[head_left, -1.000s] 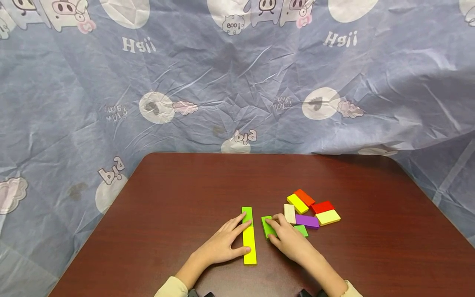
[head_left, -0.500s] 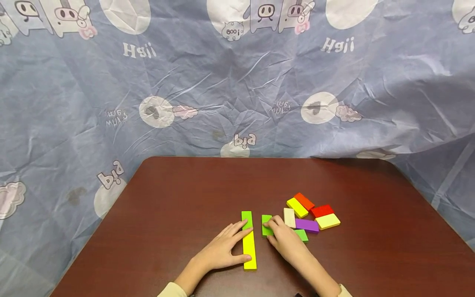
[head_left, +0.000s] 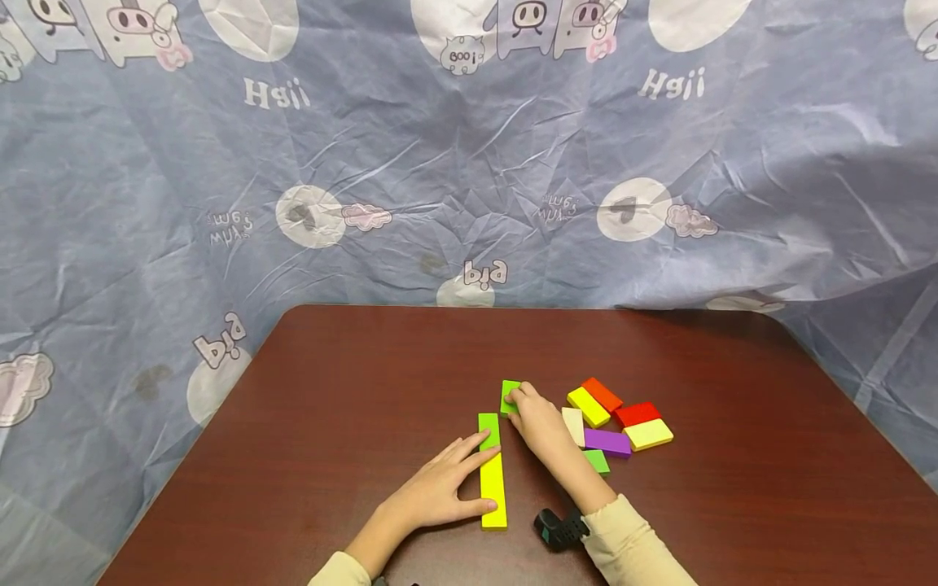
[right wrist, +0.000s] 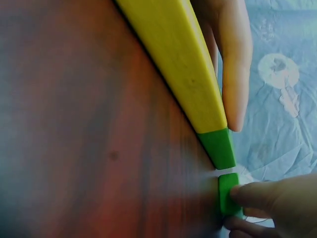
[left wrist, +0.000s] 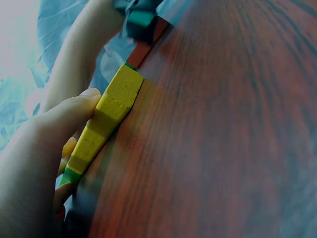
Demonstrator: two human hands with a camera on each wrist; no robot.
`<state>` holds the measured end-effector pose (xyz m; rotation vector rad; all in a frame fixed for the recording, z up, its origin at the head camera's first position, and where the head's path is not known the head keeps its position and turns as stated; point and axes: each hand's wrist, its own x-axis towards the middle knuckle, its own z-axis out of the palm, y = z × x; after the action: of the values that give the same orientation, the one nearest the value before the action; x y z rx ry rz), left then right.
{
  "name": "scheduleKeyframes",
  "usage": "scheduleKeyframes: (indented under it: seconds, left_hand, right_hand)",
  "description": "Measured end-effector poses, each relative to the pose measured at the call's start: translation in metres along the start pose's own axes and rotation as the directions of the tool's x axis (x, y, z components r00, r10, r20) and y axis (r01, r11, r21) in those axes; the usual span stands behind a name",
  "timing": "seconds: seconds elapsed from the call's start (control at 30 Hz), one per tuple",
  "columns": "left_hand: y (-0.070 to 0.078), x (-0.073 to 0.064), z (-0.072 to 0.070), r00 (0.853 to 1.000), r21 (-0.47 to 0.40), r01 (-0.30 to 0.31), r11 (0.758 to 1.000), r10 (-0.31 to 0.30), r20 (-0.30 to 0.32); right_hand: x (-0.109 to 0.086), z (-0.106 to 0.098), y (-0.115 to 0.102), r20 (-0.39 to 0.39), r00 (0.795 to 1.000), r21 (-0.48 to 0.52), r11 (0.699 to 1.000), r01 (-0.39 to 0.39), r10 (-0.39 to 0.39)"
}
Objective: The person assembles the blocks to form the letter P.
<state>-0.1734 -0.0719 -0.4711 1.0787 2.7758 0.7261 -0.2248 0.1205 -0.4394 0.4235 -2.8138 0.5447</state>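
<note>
Now right hand [head_left: 538, 423] pinches green block [head_left: 510, 394] (mid-table); left hand [head_left: 440, 488] flat, steadying row [head_left: 492, 472].

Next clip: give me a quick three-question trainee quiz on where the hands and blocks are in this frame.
1. True or false: the left hand rests against the line made of a yellow block and a green block.
2. Which block does the right hand hold? A) purple block B) loose green block C) red block
3. Fill in: beside the purple block, under the right wrist, lies a small ____ block on the table.

Key
1. True.
2. B, the loose green block, held just beyond the far end of the line, a small gap showing in the right wrist view.
3. Green.
</note>
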Motion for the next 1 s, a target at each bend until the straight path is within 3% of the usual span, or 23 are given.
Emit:
scheduleKeyframes:
  seconds: [0.1,0.27,0.5,0.77,1.0]
  left_hand:
    - [-0.001,0.0,0.0,1.0,0.008,-0.006,1.0,0.006,-0.002]
    - [-0.001,0.001,0.0,1.0,-0.004,0.004,1.0,-0.004,0.004]
    - [-0.002,0.001,0.001,1.0,0.01,-0.011,1.0,0.011,-0.006]
    - [-0.001,0.0,0.0,1.0,0.021,-0.024,0.999,0.024,-0.009]
    - [-0.001,0.0,0.0,0.999,0.024,-0.029,0.999,0.03,-0.014]
  right_hand:
    - [0.011,0.003,-0.002,0.031,0.999,0.016,1.0,-0.017,0.017]
    - [0.019,0.01,-0.006,0.053,0.998,0.069,0.997,0.018,-0.022]
    - [0.013,0.018,-0.007,0.026,0.997,0.154,0.985,0.074,-0.079]
    - [0.008,0.018,-0.008,0.077,0.997,0.236,0.972,0.014,-0.033]
    - [0.007,0.021,-0.008,0.05,0.998,0.221,0.975,0.013,-0.024]
